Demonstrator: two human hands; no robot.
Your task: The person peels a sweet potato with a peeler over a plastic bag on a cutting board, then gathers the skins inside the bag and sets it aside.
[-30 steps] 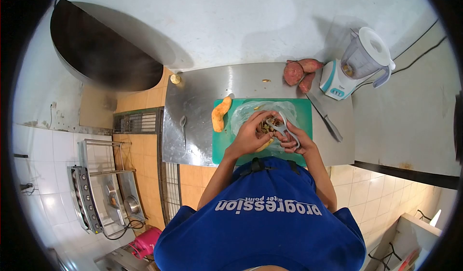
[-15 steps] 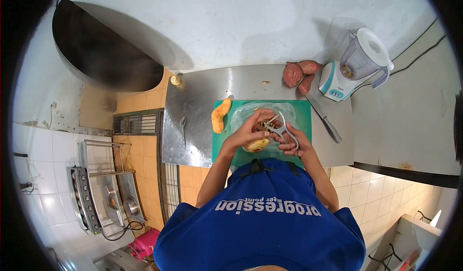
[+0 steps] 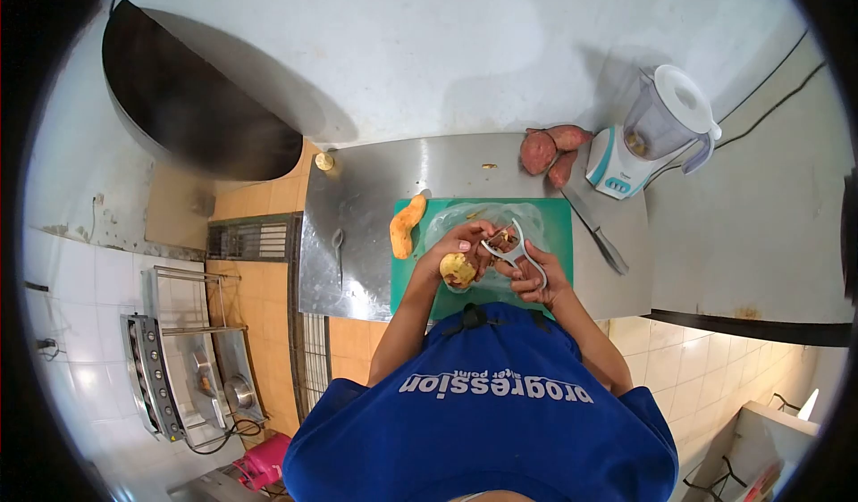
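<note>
My left hand [image 3: 453,244] is wrapped round a partly peeled sweet potato [image 3: 458,271], whose yellow end points toward my body. In my right hand [image 3: 547,279] is a light grey Y-shaped peeler [image 3: 516,253], its head close to the sweet potato and my left fingertips. Whether the blade touches the skin is hard to see. Below both hands, a clear plastic bag [image 3: 438,223] with scraps of peel lies on a green cutting board [image 3: 559,225]. A peeled orange sweet potato [image 3: 407,227] rests across the board's left edge.
Several unpeeled sweet potatoes [image 3: 539,153] lie at the back of the steel table [image 3: 357,180]. Beside them stand a blender [image 3: 663,122] and a knife [image 3: 601,234]. A spoon [image 3: 338,254] and a small pale piece [image 3: 324,161] are at left. A dark wok-like pan [image 3: 192,100] is beyond.
The sweet potato in my left hand has tilted and shifted left, so its yellow end faces up more. My right hand has moved slightly down with the peeler. The camera view has shifted a little.
</note>
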